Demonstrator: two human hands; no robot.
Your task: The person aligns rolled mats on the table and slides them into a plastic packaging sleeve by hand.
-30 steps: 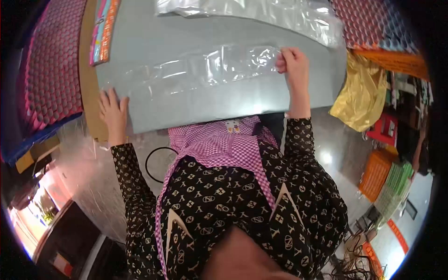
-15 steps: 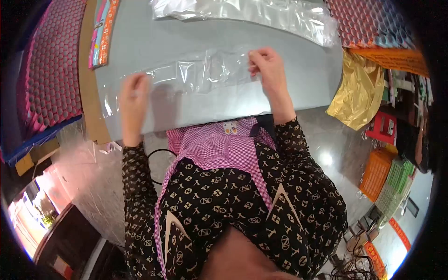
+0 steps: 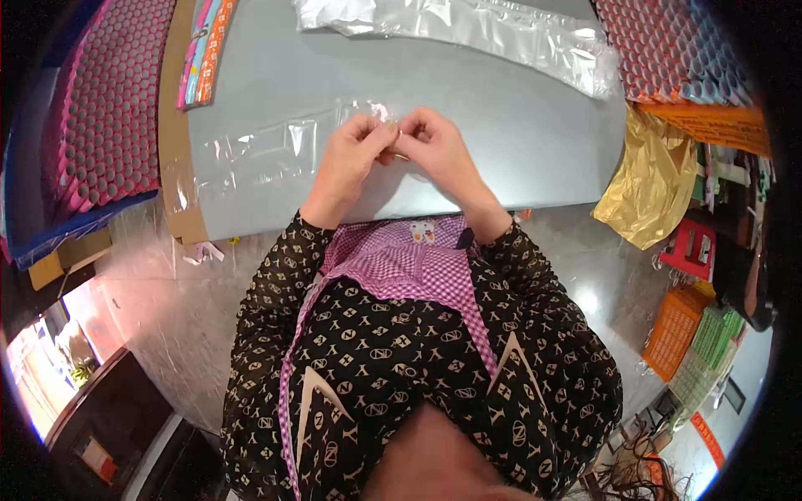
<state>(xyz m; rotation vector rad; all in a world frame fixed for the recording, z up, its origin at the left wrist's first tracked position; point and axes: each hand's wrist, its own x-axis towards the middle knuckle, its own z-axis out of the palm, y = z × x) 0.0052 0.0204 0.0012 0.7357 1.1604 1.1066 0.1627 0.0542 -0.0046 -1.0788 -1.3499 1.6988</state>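
A clear plastic sleeve [image 3: 276, 150] lies across the grey tabletop [image 3: 518, 134], its right end reaching my hands. My left hand [image 3: 355, 159] pinches the end of that sleeve between thumb and forefinger. Right beside it, my right hand [image 3: 434, 150] is closed at the same end, fingertips meeting those of the left. The exact bit of film between the fingertips is mostly hidden. Farther back lies a long stack of clear plastic bags [image 3: 476, 29].
Wrapped colourful rolls [image 3: 205, 54] lie at the back left, beside a cardboard strip [image 3: 175, 159]. Bundled pink tubes [image 3: 113, 117] stand at the left, more tubes [image 3: 668, 50] at the back right. Gold film [image 3: 647, 179] hangs over the right edge.
My left hand has moved right and my right hand left, so they now meet at the sleeve's end. The sleeve's right part is drawn in toward them. The view has shifted slightly.
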